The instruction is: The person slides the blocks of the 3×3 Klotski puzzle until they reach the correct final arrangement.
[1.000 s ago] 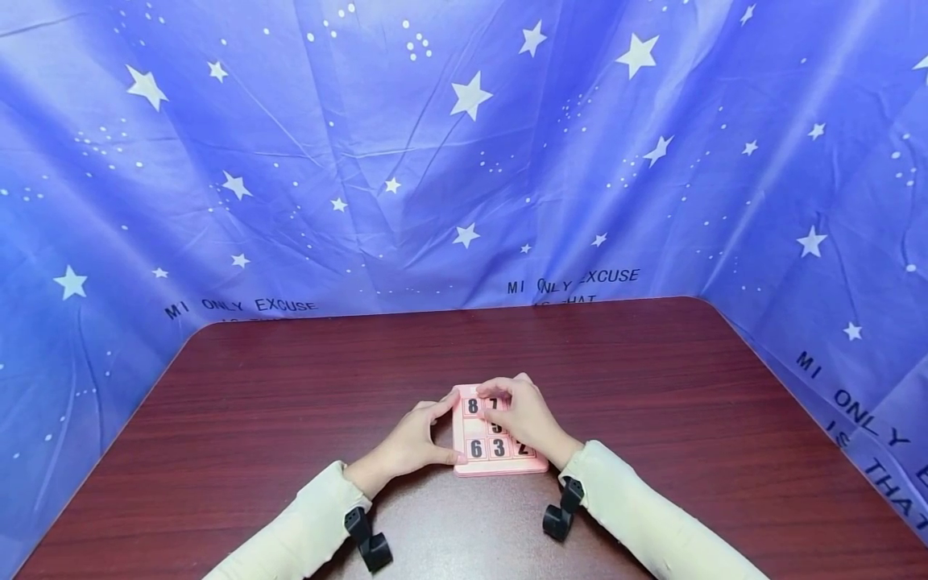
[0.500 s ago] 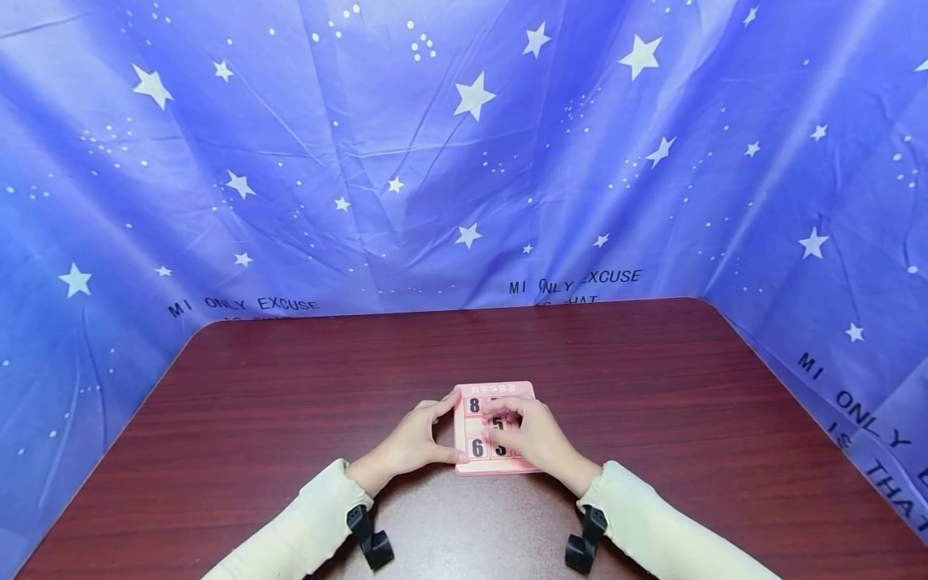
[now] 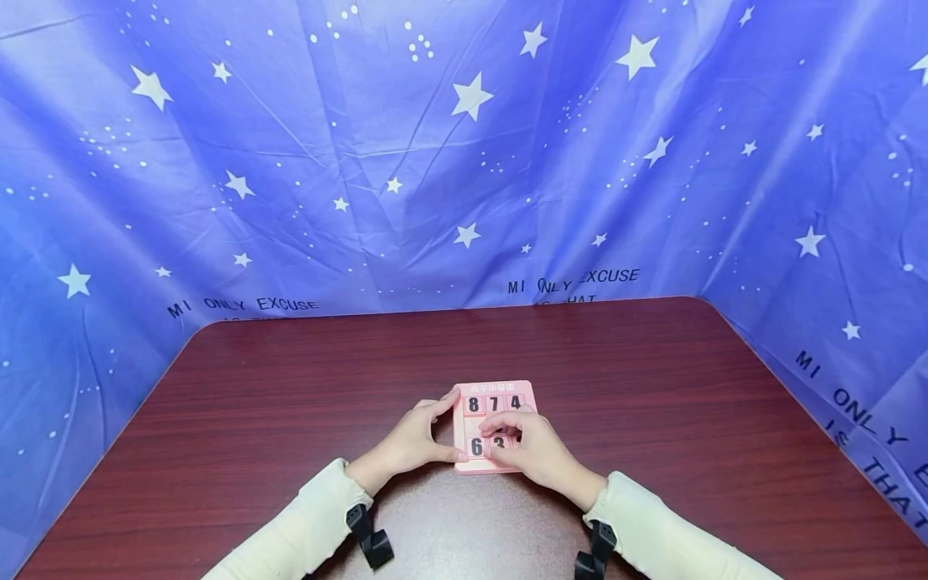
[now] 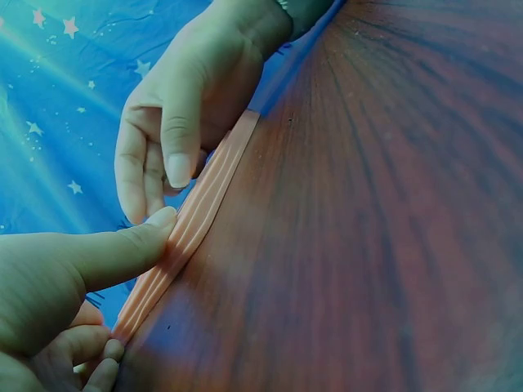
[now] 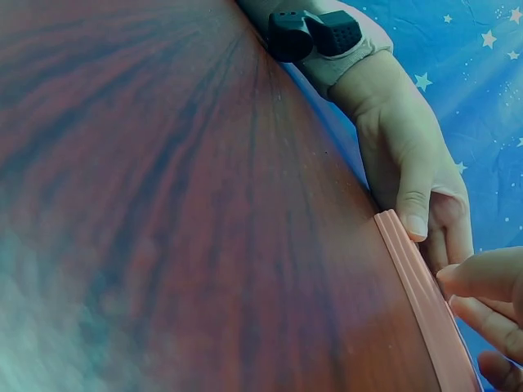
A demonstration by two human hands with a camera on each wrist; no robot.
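On reddish tabletop (image 3: 304, 379) by starry drapes (image 3: 362, 121), left grip (image 3: 413, 439) holds puzzle (image 3: 484, 405), right grip (image 3: 535, 449) parted.

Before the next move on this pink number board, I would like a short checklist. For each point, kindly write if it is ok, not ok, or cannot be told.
1. Number board lies flat on the table: ok.
2. Left hand holds the board at its left side: ok.
3. Top row readable: ok, it shows 8, 7 and 4.
4. Bottom row readable: not ok; 6 shows, but the right hand partly covers the rest.
5. Middle row in full view: not ok, the same hand covers much of it.
6. Right hand touching a tile: cannot tell.
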